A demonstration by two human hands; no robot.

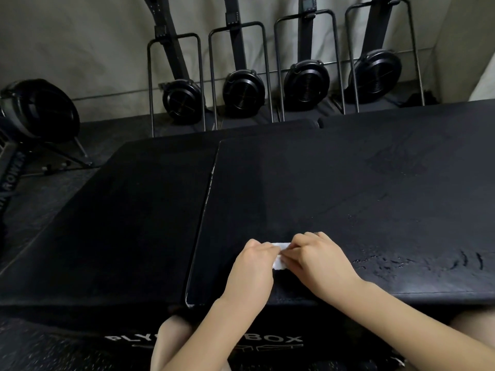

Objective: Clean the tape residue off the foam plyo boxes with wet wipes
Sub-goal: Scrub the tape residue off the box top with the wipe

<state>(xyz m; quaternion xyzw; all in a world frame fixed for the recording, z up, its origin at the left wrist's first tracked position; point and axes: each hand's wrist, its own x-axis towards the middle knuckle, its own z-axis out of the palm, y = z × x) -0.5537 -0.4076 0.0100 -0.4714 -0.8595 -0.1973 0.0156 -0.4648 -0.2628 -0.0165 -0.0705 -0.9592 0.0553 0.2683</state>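
Wipe (280, 255) sits pinched between left hand (251, 263) and right hand (318, 258) grips, atop box (348, 196).

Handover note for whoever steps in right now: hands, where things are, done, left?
Left hand and right hand: both pinch one white wet wipe, held between them just over the near part of the right plyo box.
Left plyo box butts against it, untouched by either hand.
Done: cannot tell; wet streaks on the right box's right side suggest some wiping.
Left: specks and smears remain near the front right edge; wipe those, then check the left box.
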